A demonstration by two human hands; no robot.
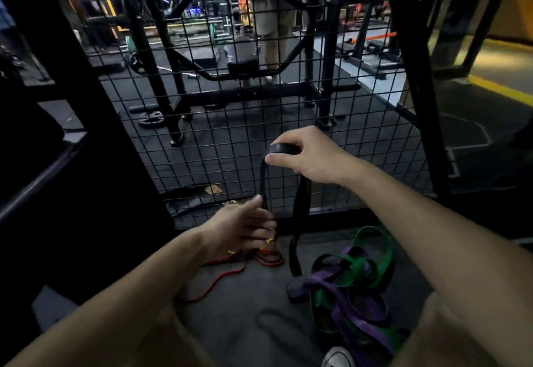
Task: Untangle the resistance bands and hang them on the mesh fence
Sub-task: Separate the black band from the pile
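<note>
My right hand (311, 154) pinches the top of a black resistance band (300, 202), lifted in front of the black mesh fence (230, 141). The band hangs in a long loop down toward the floor. My left hand (245, 224) is lower, fingers spread, touching the loop's left strand; whether it grips it I cannot tell. On the floor to the right, a green band (383, 251) and a purple band (346, 300) lie knotted together in a heap. A thin red band (225, 277) lies on the floor below my left hand.
A thick black post (415, 78) frames the fence on the right, and dark equipment (57, 165) stands at the left. Behind the mesh are gym racks and a person's legs (274, 29). My white shoe tip (337, 358) shows at the bottom.
</note>
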